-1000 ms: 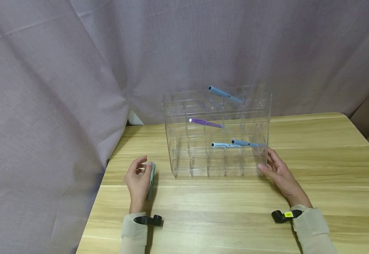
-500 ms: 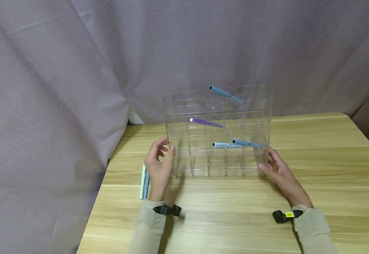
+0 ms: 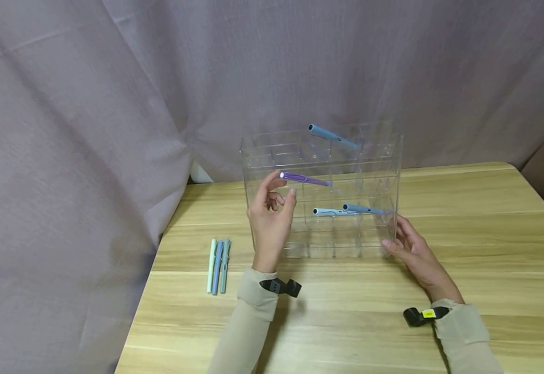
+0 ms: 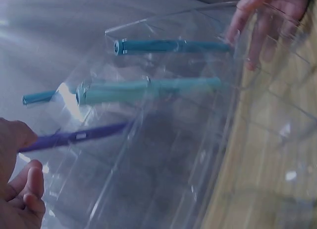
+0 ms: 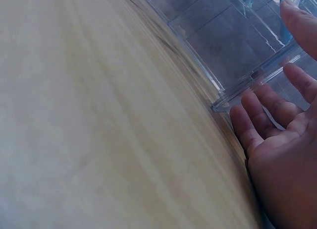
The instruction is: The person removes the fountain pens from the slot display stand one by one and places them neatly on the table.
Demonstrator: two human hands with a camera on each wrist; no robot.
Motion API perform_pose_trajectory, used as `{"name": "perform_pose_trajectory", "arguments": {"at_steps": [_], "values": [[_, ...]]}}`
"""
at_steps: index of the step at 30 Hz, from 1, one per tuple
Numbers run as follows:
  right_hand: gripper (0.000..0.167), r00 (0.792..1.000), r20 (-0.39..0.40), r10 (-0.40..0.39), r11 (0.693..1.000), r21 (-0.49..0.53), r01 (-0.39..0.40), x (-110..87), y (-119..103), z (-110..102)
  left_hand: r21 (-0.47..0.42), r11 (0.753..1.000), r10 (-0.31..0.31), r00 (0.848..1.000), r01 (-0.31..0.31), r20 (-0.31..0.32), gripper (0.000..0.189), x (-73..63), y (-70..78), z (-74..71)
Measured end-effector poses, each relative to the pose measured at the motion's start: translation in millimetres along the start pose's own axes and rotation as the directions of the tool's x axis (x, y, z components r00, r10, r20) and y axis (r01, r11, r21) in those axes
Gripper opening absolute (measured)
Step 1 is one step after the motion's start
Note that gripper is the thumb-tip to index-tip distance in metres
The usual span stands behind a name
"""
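Observation:
A clear acrylic pen organizer (image 3: 318,239) with several compartments stands on the table. My left hand (image 3: 272,223) is before its left half, the index fingertip at the white end of a purple pen (image 3: 304,179) and the thumb apart below it. In the left wrist view the purple pen (image 4: 74,137) runs from beside the fingers into the rack. My right hand (image 3: 416,257) holds the organizer's lower right side, thumb at the front edge and fingers along the side. A blue pen (image 3: 332,136) leans in the top tier; a pale blue pen (image 3: 330,212) and a darker blue pen (image 3: 362,209) sit lower.
Left of the organizer, a pale green pen (image 3: 211,266), a blue pen (image 3: 217,267) and a grey-green pen (image 3: 225,266) lie side by side on the wooden table (image 3: 346,322). A grey curtain (image 3: 300,62) hangs behind the table.
My left hand has left the pens lying on the table and moved right and up, past the organizer's left side, to the purple pen. The right hand stays at the organizer's side.

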State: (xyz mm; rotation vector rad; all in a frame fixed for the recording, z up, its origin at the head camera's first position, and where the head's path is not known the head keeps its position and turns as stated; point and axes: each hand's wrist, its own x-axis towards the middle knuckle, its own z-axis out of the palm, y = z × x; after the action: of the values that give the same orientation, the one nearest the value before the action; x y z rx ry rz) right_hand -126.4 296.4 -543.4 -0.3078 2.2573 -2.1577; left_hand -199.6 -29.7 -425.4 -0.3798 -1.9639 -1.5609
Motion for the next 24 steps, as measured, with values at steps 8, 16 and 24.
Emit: {"name": "perform_pose_trajectory", "arguments": {"at_steps": [8,16,24], "values": [[0.072,1.0,-0.005,-0.006,1.0,0.008,0.006,0.6,0.5,0.0,0.034,0.998,-0.055,0.998,0.054,0.008,0.048,7.1,10.6,16.5],[0.073,1.0,-0.003,0.013,1.0,-0.003,-0.013,0.6,-4.0,-0.1,0.044,0.994,-0.098,0.995,0.097,0.027,0.048,9.3,14.2,23.8],[0.074,1.0,-0.009,0.001,1.0,-0.018,-0.001,2.2,-0.4,-1.0,-0.049,0.997,-0.064,0.998,0.065,0.009,0.046,11.5,13.0,23.1]]}}
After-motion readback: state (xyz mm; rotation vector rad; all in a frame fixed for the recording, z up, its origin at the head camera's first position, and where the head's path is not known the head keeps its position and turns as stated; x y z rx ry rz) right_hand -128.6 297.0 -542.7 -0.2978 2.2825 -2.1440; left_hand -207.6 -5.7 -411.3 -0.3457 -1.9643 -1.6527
